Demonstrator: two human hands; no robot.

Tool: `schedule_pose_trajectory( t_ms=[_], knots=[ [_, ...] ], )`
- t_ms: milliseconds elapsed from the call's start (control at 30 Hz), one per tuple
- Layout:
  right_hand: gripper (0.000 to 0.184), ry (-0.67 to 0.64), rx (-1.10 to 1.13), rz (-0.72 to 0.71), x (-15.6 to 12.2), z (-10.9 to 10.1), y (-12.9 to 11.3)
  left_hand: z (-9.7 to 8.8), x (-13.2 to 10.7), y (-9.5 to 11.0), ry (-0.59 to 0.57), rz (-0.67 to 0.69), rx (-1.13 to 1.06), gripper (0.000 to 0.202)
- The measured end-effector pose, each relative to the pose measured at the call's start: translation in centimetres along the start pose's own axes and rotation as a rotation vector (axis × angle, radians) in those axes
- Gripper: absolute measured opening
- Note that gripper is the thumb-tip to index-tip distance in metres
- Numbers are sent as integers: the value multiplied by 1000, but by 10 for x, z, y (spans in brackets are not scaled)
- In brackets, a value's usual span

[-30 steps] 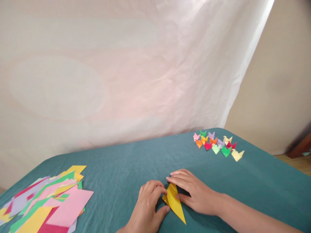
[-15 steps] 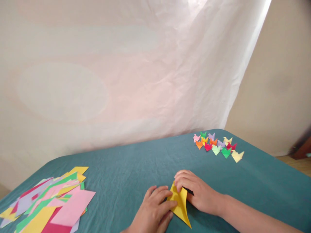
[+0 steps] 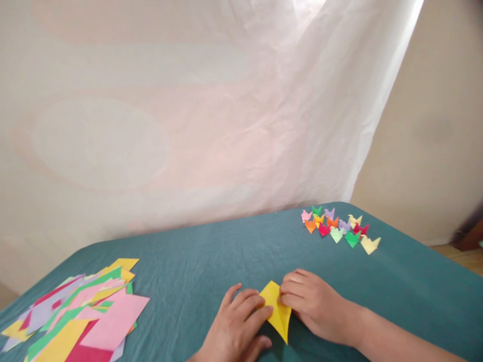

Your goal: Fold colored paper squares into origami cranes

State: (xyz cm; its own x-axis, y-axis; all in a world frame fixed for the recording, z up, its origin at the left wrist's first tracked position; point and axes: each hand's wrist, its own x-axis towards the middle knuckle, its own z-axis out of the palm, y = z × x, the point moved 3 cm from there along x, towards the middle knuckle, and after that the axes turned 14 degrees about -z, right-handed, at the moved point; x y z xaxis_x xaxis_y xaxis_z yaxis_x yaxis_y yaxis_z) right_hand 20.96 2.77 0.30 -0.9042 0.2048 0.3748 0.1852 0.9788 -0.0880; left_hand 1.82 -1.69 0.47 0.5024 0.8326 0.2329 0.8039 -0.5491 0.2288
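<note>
A yellow sheet of origami paper (image 3: 278,314), folded into a pointed kite-like shape, lies on the table between my hands. My left hand (image 3: 237,322) rests on its left edge, fingertips pressing the paper and fingers somewhat spread. On the opposite side, my right hand (image 3: 315,304) has its fingers curled closed on the right edge of the paper. The right thumb is hidden behind the other fingers. One tip of the paper points towards me, and a crease runs down to it.
Loose coloured paper sheets (image 3: 113,319) lie overlapping on the left of the green-covered table (image 3: 181,271). Several small folded paper birds (image 3: 336,234) stand in rows at the back right. A pale sheet (image 3: 211,125) hangs behind the table.
My right hand has shifted slightly right and towards me along the paper's edge. The paper's right part has turned, and its near tip has moved a little left and away.
</note>
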Motion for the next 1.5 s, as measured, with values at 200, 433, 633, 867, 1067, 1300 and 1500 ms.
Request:
schedule_pose_trajectory(
  t_ms=[200, 433, 633, 867, 1067, 1300, 1500],
  knots=[
    [14, -56, -96, -3, 10, 13, -16, -3, -2, -9, 102, -26, 68, 19],
    [13, 73, 123, 186, 11, 15, -7, -10, -4, -6, 26, -236, -151, 6],
    [22, 130, 101, 431, 11, 20, 5, 0, 6, -15, 74, -497, -157, 11],
    [24, 181, 50, 442, 10, 15, 0, -1, 5, -18, 165, -499, -75, 22],
    [23, 40, 35, 8, 18, 6, -21, -2, 2, -4, 4, -106, -26, 27],
    [17, 25, 72, -74, 14, 3, -20, -1, -9, -7, -18, -55, 67, 40],
    [17, 145, 157, -17, 6, 9, -13, -7, -21, -5, -16, -37, 122, 40]
  ],
)
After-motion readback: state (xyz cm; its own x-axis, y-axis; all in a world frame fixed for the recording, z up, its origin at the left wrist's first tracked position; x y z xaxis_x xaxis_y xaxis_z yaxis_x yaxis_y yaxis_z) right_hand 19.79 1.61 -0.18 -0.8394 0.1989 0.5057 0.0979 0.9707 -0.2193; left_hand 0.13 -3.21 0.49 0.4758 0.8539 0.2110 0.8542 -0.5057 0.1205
